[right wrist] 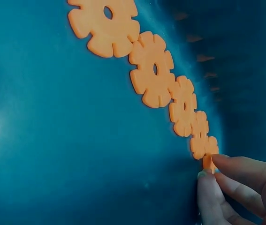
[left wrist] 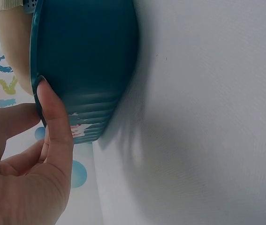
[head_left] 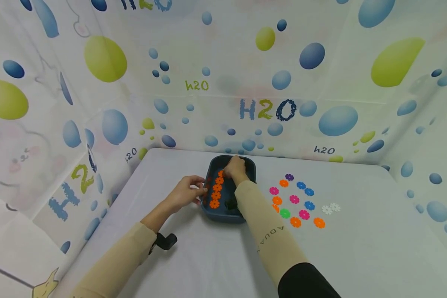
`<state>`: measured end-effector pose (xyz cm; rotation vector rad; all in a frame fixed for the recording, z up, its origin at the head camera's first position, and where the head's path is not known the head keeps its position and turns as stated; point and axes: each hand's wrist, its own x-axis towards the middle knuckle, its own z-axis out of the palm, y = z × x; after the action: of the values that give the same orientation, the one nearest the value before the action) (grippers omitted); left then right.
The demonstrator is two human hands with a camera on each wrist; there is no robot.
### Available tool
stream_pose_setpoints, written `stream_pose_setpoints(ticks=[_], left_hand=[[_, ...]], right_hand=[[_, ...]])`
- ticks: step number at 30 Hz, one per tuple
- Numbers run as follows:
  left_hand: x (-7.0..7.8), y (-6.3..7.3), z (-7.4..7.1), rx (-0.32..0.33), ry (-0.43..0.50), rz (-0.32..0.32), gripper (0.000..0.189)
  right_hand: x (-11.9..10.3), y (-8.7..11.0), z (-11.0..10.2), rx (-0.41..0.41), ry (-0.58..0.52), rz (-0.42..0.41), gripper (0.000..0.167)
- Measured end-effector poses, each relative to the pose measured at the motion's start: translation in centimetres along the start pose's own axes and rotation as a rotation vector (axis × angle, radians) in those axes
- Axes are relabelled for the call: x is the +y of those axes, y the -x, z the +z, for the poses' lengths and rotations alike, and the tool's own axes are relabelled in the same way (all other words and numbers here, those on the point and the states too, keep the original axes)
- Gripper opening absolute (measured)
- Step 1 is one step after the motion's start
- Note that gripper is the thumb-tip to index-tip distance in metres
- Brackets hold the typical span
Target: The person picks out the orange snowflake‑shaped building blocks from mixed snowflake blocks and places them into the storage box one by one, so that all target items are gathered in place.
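Note:
A dark blue plastic basin (head_left: 223, 217) stands on the white table. My left hand (head_left: 186, 192) pinches its left rim, with thumb and finger on either side of the edge in the left wrist view. Inside the basin, a row of orange snowflake discs (head_left: 216, 195) lies along the left side, each disc close against its neighbour. At the far end of this row my right hand (head_left: 236, 169) pinches an orange snowflake disc (right wrist: 209, 164) between thumb and fingers. My right forearm hides part of the basin's right side.
Right of the basin, loose discs lie scattered on the table: several orange ones (head_left: 319, 222), pink ones (head_left: 294, 199), blue ones (head_left: 309, 205), a green one (head_left: 284, 213), a purple one (head_left: 289, 177) and white ones (head_left: 334, 207). A printed curtain (head_left: 223, 62) hangs behind the table.

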<state>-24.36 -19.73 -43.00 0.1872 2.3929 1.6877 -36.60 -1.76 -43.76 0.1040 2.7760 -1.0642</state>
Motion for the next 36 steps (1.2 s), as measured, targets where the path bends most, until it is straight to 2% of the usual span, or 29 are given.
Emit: stream_pose_setpoints(ticks=[3,6,12,15,19,22,27,36], left_hand=[[0.0,-0.1,0.2,-0.004,0.004,-0.002,0.04],[-0.1,-0.1,0.4,-0.009,0.003,-0.003,0.04],[-0.1,-0.4,0.3,-0.016,-0.004,0.001,0.041],[-0.2,-0.4,0.2,-0.021,-0.005,0.004,0.042],[-0.2,-0.4,0.0,-0.021,-0.006,0.005,0.043],[-0.2,-0.3,-0.2,-0.017,-0.004,0.0,0.044],[-0.2,-0.2,-0.5,-0.02,-0.004,0.0,0.044],[0.2,-0.2,-0.3,-0.023,-0.018,-0.016,0.042]], right_hand=[[0.1,0.5,-0.3,0.019,0.01,-0.008,0.039],[0.4,0.5,-0.5,0.009,0.013,-0.006,0.042],[0.6,0.1,-1.2,-0.058,0.055,-0.063,0.019],[0.6,0.5,-2.0,-0.071,0.03,-0.108,0.014],[0.2,1.4,-3.4,-0.107,-0.077,-0.18,0.012],[-0.3,2.1,-4.7,-0.148,-0.1,-0.241,0.013],[-1.2,3.2,-7.0,-0.178,-0.036,-0.302,0.021],[-0.8,4.8,-11.1,-0.178,0.013,-0.318,0.032]])
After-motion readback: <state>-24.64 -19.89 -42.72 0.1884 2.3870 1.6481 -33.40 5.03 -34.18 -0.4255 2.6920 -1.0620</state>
